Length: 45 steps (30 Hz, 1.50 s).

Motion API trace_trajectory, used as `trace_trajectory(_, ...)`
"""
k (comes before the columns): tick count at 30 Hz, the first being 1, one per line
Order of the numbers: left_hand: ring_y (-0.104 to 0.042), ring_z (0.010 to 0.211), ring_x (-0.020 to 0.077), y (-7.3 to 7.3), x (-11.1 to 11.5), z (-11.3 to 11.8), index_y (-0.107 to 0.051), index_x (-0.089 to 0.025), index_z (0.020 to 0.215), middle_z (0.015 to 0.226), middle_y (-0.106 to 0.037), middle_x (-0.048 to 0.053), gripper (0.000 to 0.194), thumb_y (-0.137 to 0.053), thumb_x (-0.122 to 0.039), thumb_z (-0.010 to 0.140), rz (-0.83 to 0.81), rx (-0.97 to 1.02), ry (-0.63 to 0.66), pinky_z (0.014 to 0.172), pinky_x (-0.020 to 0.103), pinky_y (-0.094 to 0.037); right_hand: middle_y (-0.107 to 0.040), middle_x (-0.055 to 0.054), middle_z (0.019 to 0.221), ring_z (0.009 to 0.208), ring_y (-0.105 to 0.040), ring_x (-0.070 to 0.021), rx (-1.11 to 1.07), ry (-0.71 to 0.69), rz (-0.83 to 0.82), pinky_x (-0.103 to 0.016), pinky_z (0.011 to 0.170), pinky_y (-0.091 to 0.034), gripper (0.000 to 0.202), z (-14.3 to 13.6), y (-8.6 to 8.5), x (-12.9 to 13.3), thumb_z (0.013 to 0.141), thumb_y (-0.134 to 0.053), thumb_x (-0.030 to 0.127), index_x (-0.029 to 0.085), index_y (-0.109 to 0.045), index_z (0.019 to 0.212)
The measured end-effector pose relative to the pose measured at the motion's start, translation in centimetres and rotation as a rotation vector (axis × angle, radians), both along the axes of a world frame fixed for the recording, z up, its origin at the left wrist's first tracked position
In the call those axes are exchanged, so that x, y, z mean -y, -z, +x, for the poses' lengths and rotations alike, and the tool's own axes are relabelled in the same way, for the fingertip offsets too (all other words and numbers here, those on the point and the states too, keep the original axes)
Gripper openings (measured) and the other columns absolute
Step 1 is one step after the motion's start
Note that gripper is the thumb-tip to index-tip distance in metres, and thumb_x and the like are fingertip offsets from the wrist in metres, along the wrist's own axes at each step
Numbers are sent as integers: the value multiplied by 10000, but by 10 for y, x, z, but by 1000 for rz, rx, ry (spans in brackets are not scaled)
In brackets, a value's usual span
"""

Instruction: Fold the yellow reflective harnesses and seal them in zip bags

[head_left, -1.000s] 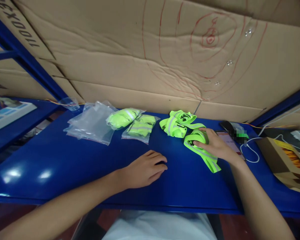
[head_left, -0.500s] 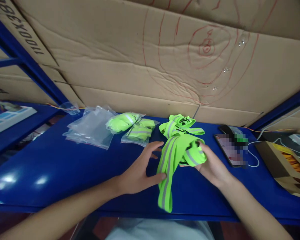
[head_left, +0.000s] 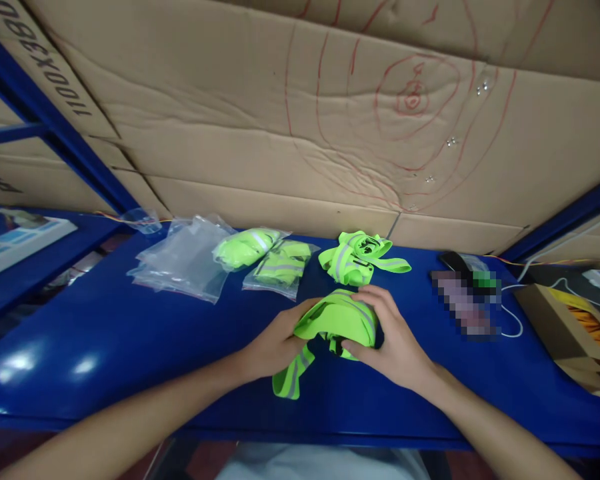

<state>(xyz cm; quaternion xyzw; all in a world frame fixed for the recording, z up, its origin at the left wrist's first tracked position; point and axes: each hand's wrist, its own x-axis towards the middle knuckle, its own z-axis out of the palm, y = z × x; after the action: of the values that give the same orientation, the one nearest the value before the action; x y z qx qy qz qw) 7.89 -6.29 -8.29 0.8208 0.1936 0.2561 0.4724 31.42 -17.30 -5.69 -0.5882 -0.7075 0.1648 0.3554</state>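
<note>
The right hand point(head_left: 400, 348) half-curls round the strap point(head_left: 336, 316) and the left hand point(head_left: 273, 341) pinches its other side, over the table point(head_left: 130, 333), where the dangling tail point(head_left: 291, 381) might unwind it should either grip slacken.

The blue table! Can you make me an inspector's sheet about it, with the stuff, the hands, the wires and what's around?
Surface: blue table, shiny, with light glare at left.
Job's things: green strap with grey stripes, held, one end hanging down; loose strap bundle behind it; two bagged green bundles; clear plastic bags.
Clutter: clear cup; pixelated flat thing; cardboard box with orange contents.
Hands: left hand and right hand both hold the strap, fingers partly hidden.
Cables: white cable looping near the box.
Surroundings: cardboard wall with red rings; blue frame.
</note>
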Motion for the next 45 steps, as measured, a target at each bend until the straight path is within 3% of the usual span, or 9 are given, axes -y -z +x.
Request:
trace_trajectory(5, -652, 1288, 295, -21, -10, -18, -526, -184, 1468, 1412, -673, 119, 808, -445, 58, 701, 578, -228, -167, 1098, 482, -535, -513, -129, 1534, 1402, -544, -342, 299, -133, -119, -554, 1126, -488, 753, 19, -18, 0, 796, -828, 293, 295, -478, 1462)
trace_trajectory(10, -606, 1183, 310, -43, -7, -32, -582, -166, 1416, 1308, -697, 131, 653, -479, 20, 799, 1053, -128, -307, 995, 448, -458, -440, -168, 1627, 1524, -411, -374, 373, -169, -99, -618, 1205, -364, 960, 17, -23, 5, 808, -823, 352, 281, -301, 1609)
trace_trajectory(16, -598, 1161, 281, -40, 18, -16, -595, -135, 1369, 1139, -710, 141, 422, -478, -88, 966, 1119, 108, -161, 1017, 429, -455, -372, -238, 1671, 1531, -417, -398, 237, -174, 63, -654, 1236, -288, 1266, -21, 3, 13, 791, -803, 422, 201, 65, 1685)
trace_trajectory(23, -657, 1100, 230, -38, 16, -20, -424, -202, 1578, 1171, -690, 121, 728, -454, 13, 883, 1094, 106, -169, 905, 334, -545, -743, -71, 1281, 1046, -721, -256, 226, -84, 254, -492, 1029, -470, 818, -1, -9, 9, 732, -521, 13, 291, -435, 1496)
trace_trajectory(28, -597, 1361, 284, -34, 8, -19, -391, -228, 1601, 1572, -505, 177, 796, -504, -53, 832, 940, -153, -112, 1065, 392, -541, -754, -77, 1276, 999, -718, -251, 263, -44, 227, -469, 974, -502, 691, 9, -15, 5, 772, -515, 0, 251, -537, 1415)
trace_trajectory(34, -721, 1004, 232, -29, 1, -17, -670, -193, 1302, 1103, -762, 86, 500, -528, -74, 838, 738, -144, -147, 942, 367, -559, -662, -88, 1445, 1307, -630, -277, 265, -72, 56, -471, 1104, -470, 655, 15, -16, 0, 848, -568, 58, 238, -521, 1476)
trace_trajectory(37, -717, 994, 212, -46, -1, -24, -710, -181, 1145, 1105, -763, 59, 355, -575, -136, 820, 369, 0, -268, 902, 327, -569, -528, -117, 1584, 1484, -495, -315, 223, -73, -67, -505, 1174, -451, 726, 19, -17, -1, 855, -699, 198, 230, -454, 1537)
trace_trajectory(42, -694, 706, 175, -72, -14, -31, -627, -224, 1012, 869, -709, -10, 342, -774, -384, 748, -486, 362, -278, 648, 304, -578, -688, -81, 1380, 1280, -671, -283, 189, -118, -151, -476, 1125, -519, 381, 27, -23, -4, 961, -675, 357, 258, -647, 1328)
trace_trajectory(45, -725, 781, 185, -68, -27, -31, -602, -218, 1021, 870, -678, -8, 259, -689, -356, 819, -569, 360, -326, 718, 343, -605, -656, -101, 1410, 1309, -648, -282, 209, -87, -66, -476, 1123, -515, 361, 29, -24, -4, 984, -608, 270, 252, -626, 1344)
